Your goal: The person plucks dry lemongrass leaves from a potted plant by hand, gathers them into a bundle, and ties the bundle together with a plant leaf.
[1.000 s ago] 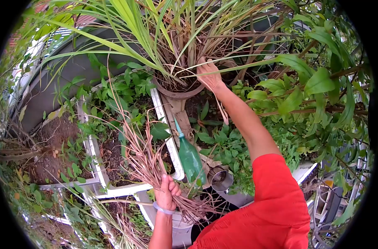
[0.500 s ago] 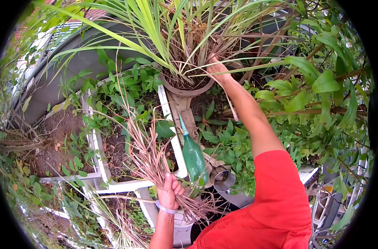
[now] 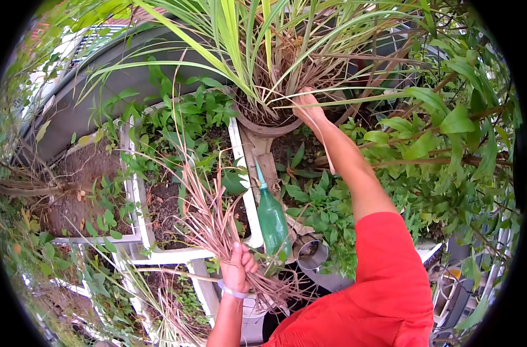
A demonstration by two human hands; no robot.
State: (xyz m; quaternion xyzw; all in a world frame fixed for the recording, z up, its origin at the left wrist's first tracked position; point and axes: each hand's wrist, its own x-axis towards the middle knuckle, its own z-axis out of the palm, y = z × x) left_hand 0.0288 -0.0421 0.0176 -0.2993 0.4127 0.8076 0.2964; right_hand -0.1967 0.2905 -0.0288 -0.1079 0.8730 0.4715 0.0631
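Note:
My left hand point(image 3: 239, 269) is closed around a thick bundle of dry brown grass leaves point(image 3: 211, 222). The long ends fan out up and to the left, and the short ends stick out below my fist. At the top, my right hand point(image 3: 309, 107) reaches into the base of a tall green grass clump point(image 3: 263, 63) in a round brown pot point(image 3: 269, 128). Its fingers are partly hidden by blades. A dry leaf strip point(image 3: 328, 151) trails from this hand along the forearm.
A green bottle point(image 3: 273, 222) with a pointed nozzle lies beside a white-framed planter point(image 3: 247, 185) with soil and leafy plants. Near it stands a metal can point(image 3: 311, 253). Leafy branches point(image 3: 448, 127) crowd the right side. Cut grass point(image 3: 171, 315) lies at lower left.
The view has shifted slightly, so the pot and planters sit a little lower and further right. My left hand still grips the bundle; my right hand stays at the clump's base.

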